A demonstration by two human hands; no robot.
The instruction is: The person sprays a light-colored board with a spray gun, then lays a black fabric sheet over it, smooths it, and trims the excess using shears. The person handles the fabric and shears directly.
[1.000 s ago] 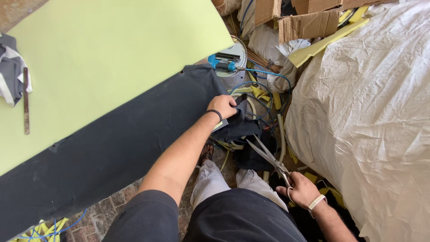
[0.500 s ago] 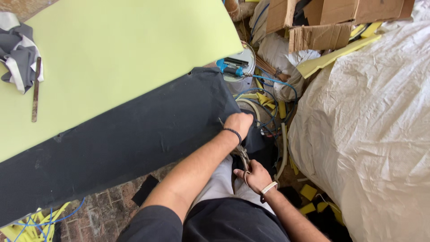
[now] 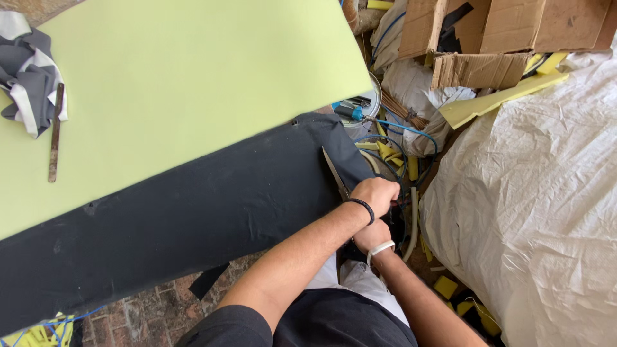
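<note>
Head view, sole view. Black fabric (image 3: 193, 212) draped over the front edge of the pale green foam slab (image 3: 180, 83), hanging toward the brick floor (image 3: 148, 315). Judged light, limp and non-slippery; liable to bunch unless held taut, best gripped at the right corner edge beside the blade. Scissors (image 3: 335, 172), one blade visible, pointing up along the fabric's corner. Left hand (image 3: 376, 195) clenched, knuckles up, closed on the fabric edge by the blade, forearm extended diagonally from lower left. Right hand (image 3: 371, 234) tucked beneath the left, mostly hidden; grip cannot be told. Long metal tool (image 3: 56, 132) and grey cloth bundle (image 3: 29, 77) well apart on the slab.
</note>
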